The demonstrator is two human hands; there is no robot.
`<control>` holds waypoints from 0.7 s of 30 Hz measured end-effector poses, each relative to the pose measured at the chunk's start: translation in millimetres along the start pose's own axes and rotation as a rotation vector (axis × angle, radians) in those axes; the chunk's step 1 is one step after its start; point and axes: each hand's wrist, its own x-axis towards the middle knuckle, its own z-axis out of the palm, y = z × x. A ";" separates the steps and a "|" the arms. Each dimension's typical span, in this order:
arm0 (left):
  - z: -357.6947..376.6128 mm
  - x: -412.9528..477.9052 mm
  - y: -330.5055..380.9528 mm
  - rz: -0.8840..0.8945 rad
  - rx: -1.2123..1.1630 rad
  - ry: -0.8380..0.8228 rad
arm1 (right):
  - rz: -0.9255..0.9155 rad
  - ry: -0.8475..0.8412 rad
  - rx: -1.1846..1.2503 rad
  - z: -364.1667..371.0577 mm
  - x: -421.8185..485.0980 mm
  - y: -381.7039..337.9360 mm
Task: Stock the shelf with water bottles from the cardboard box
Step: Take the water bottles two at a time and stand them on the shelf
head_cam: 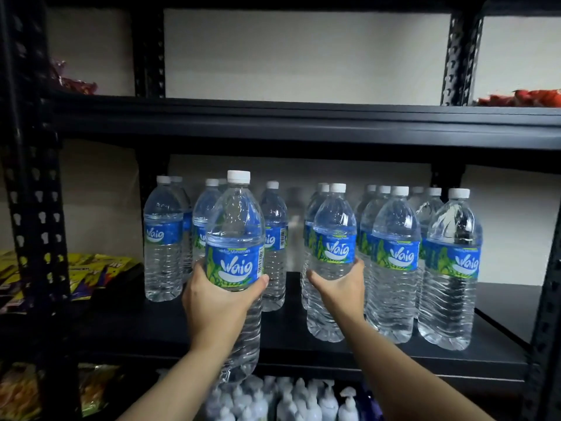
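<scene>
My left hand (217,302) grips a clear water bottle (235,238) with a blue label and white cap, held upright in front of the black shelf's front edge, its base below shelf level. My right hand (341,288) grips a second, identical bottle (333,235) whose base stands on or just above the black shelf board (158,326). Several more bottles stand on this shelf: a group at the back left (163,238) and rows on the right (452,268). The cardboard box is out of view.
An upper shelf (303,117) runs overhead, with red packets at its left and right ends. Yellow snack bags (91,271) lie on the neighbouring shelf to the left. White pump bottles (288,399) stand on the level below. Black uprights (33,208) frame the bay.
</scene>
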 end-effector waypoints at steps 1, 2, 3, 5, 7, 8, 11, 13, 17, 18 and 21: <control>2.0 -0.4 0.9 -0.001 0.001 0.001 | -0.008 -0.008 -0.004 -1.1 -0.3 0.7; 4.2 -0.7 1.9 0.000 0.000 -0.001 | -0.013 -0.015 -0.004 -1.3 -0.8 1.9; 6.7 -0.7 2.2 -0.003 0.002 -0.002 | -0.013 -0.020 -0.001 -1.7 -1.2 2.8; 11.9 -0.5 3.5 -0.003 0.005 -0.010 | -0.018 -0.019 0.011 -1.6 -1.3 5.2; 16.7 -1.5 7.6 -0.002 -0.009 -0.024 | -0.027 -0.017 0.021 -1.1 -0.7 8.7; 19.5 -2.1 9.6 0.001 -0.021 -0.029 | -0.026 -0.021 0.023 -1.0 -0.6 10.1; 26.2 -2.3 14.4 0.010 -0.037 -0.044 | -0.024 -0.042 0.026 -0.2 0.7 15.1; 30.6 -0.2 15.2 0.012 -0.024 -0.058 | -0.026 -0.052 0.040 0.9 0.8 16.6; 39.1 3.0 15.9 0.038 0.011 -0.060 | -0.040 -0.049 0.068 2.4 1.8 20.4; 41.1 2.7 16.0 0.040 0.009 -0.062 | -0.048 -0.049 0.074 2.5 2.3 21.6; 44.9 1.1 14.2 0.024 -0.004 -0.067 | -0.058 -0.059 0.073 2.7 2.4 22.4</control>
